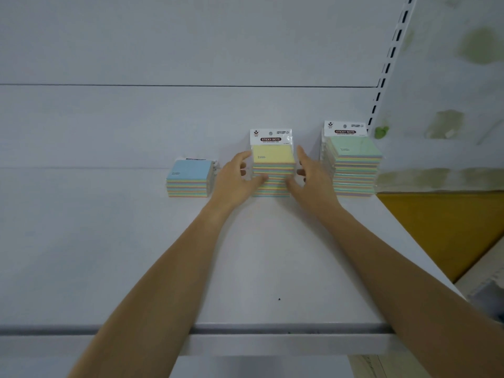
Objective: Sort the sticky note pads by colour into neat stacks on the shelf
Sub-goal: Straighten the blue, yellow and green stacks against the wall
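Three stacks of packaged sticky note pads stand along the back of the white shelf (136,255). A short blue-topped stack (188,178) is on the left. In the middle rises a yellow-topped stack (272,166). The tallest, green-topped stack (352,165) is on the right. My left hand (237,178) presses against the left side of the yellow-topped stack, thumb on its front. My right hand (311,178) cups its right side, fingers spread. Both hands touch the stack from either side; it rests on the shelf.
The shelf's back panel (163,118) is right behind the stacks. A slotted upright (387,64) runs up at the right. The shelf's front edge (245,331) lies near me. Right of the shelf are a yellow surface (441,225) and a stained wall.
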